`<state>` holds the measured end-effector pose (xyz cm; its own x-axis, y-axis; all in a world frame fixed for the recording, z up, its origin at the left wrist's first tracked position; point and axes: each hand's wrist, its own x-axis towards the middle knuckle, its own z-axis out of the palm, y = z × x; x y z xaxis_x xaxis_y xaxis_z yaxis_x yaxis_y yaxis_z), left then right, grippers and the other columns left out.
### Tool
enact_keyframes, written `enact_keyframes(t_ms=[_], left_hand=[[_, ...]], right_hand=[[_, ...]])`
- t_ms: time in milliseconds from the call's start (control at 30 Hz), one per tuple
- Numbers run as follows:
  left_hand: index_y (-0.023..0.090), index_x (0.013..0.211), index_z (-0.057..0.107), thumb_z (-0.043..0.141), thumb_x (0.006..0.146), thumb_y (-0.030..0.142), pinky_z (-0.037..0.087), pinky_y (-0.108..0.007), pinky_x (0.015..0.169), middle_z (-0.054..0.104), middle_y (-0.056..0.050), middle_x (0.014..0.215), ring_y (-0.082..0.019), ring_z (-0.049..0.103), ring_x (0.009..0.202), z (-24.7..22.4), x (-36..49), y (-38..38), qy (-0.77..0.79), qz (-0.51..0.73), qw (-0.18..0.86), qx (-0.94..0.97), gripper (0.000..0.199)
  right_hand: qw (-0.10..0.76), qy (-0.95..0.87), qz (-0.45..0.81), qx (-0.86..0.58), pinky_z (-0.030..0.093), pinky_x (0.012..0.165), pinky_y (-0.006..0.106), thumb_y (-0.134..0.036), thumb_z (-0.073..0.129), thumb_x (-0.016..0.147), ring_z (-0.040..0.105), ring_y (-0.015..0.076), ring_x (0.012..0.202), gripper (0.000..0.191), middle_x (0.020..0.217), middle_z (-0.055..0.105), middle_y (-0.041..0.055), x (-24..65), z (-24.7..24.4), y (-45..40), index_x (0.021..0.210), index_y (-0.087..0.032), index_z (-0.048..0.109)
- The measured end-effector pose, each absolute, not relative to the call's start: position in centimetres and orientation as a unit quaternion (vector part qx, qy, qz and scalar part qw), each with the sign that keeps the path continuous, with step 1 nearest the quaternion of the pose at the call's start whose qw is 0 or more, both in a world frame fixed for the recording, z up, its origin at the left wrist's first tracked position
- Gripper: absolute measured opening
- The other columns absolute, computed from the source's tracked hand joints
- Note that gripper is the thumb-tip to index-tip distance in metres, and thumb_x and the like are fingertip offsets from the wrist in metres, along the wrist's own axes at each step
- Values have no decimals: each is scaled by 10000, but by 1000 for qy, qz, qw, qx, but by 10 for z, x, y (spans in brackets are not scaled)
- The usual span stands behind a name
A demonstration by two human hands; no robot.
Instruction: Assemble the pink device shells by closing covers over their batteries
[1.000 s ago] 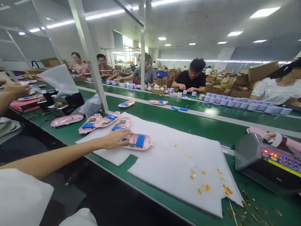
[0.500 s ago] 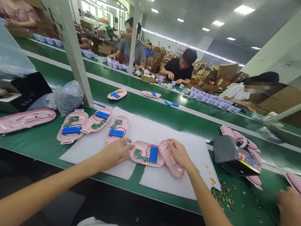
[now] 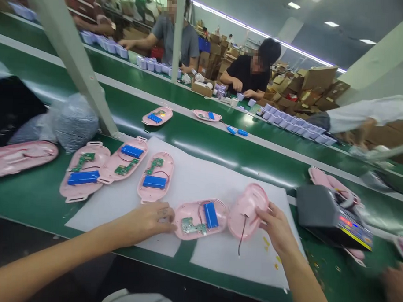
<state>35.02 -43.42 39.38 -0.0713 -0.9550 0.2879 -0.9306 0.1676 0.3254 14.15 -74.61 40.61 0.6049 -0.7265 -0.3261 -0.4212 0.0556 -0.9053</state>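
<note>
My right hand [image 3: 274, 219] grips the right edge of a pink plastic cover [image 3: 244, 203], raised and tilted, with its hollow inside facing me. A dark wire [image 3: 242, 236] hangs from the cover. Just left of it, a pink shell [image 3: 202, 206] lies open on the white foam sheet [image 3: 201, 168], holding a blue battery pack [image 3: 211, 214] and a green circuit board [image 3: 188, 225]. At that shell's left end is my left hand [image 3: 159, 218], its fingers closed on the rim. Another pink shell [image 3: 158, 158] with a battery and board rests behind my left hand.
Two more filled pink shells [image 3: 102, 154] overlap at the left, near a plastic-wrapped bundle [image 3: 75, 122]. A grey machine with a lit display [image 3: 331, 217] stands right. Across the green belt [image 3: 175, 134], people work beside purple cups [image 3: 288, 121]. Another person's hand [image 3: 397, 281] shows at lower right.
My right hand has lifted and turned the cover, so its inside and hanging wire now show. My left hand stays at the shell's left end. The view has shifted.
</note>
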Motion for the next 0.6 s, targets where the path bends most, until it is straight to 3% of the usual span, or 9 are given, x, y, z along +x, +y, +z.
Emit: enact_keyframes(t_ms=[100, 167, 233, 267, 333, 400, 433, 500, 600], left_hand=[[244, 1034, 659, 496, 947, 139, 480, -317, 783, 647, -66, 1071, -194, 583, 910, 390, 331, -432, -705, -29, 253, 661, 212], [237, 1038, 646, 509, 913, 112, 510, -353, 822, 654, -79, 1085, -215, 586, 957, 381, 317, -430, -686, -9, 286, 669, 224], [229, 1093, 624, 466, 902, 52, 521, -359, 894, 671, -82, 1077, -216, 586, 1015, 369, 306, -429, -674, 6, 320, 666, 304], [224, 1128, 613, 440, 914, 39, 518, -349, 927, 680, -78, 1069, -209, 585, 1044, 363, 304, -429, -674, 7, 333, 660, 332], [209, 1168, 606, 396, 955, 54, 513, -322, 946, 690, -74, 1052, -188, 586, 1071, 355, 308, -430, -665, 8, 359, 655, 337], [194, 1116, 648, 377, 998, 122, 515, -320, 909, 692, -88, 1011, -189, 593, 1045, 353, 322, -436, -632, 19, 371, 680, 304], [189, 1064, 677, 383, 1012, 170, 516, -324, 880, 691, -96, 975, -196, 597, 1018, 355, 330, -440, -610, 16, 372, 700, 299], [180, 981, 715, 411, 1016, 239, 517, -326, 829, 690, -96, 904, -201, 605, 947, 363, 344, -451, -564, -25, 379, 733, 312], [180, 964, 724, 467, 994, 284, 523, -304, 793, 700, -66, 877, -184, 622, 877, 378, 350, -464, -487, -124, 434, 748, 279]], right_hand=[[541, 478, -90, -686, 512, 563, 326, -635, 692, 632, 658, 245, 706, 558, 811, 692, 97, 122, 388, -736, 952, -191, 579], [459, 470, 26, -754, 459, 489, 327, -732, 586, 671, 614, 240, 569, 530, 621, 645, 77, 110, 380, -740, 768, -211, 584], [346, 434, 85, -828, 455, 511, 353, -765, 505, 699, 580, 238, 516, 543, 541, 602, 74, 107, 386, -749, 624, -229, 546], [295, 408, 69, -861, 482, 568, 374, -748, 487, 721, 610, 253, 574, 529, 610, 641, 85, 110, 393, -752, 641, -232, 572], [228, 315, 0, -921, 520, 756, 411, -625, 480, 789, 665, 286, 871, 438, 965, 710, 100, 128, 411, -755, 896, -249, 678], [221, 178, -9, -959, 467, 965, 424, -411, 481, 814, 567, 272, 1183, 449, 1309, 597, 72, 153, 425, -753, 1214, -274, 634], [229, 114, 27, -966, 418, 1036, 424, -309, 481, 790, 519, 258, 1250, 513, 1373, 551, 58, 165, 428, -752, 1287, -277, 601], [245, 50, 120, -961, 389, 1057, 425, -210, 491, 736, 529, 255, 1225, 582, 1331, 581, 58, 179, 429, -750, 1304, -274, 598], [264, 95, 173, -944, 450, 913, 396, -235, 507, 757, 605, 260, 1029, 494, 1120, 670, 69, 173, 422, -754, 1237, -267, 623]])
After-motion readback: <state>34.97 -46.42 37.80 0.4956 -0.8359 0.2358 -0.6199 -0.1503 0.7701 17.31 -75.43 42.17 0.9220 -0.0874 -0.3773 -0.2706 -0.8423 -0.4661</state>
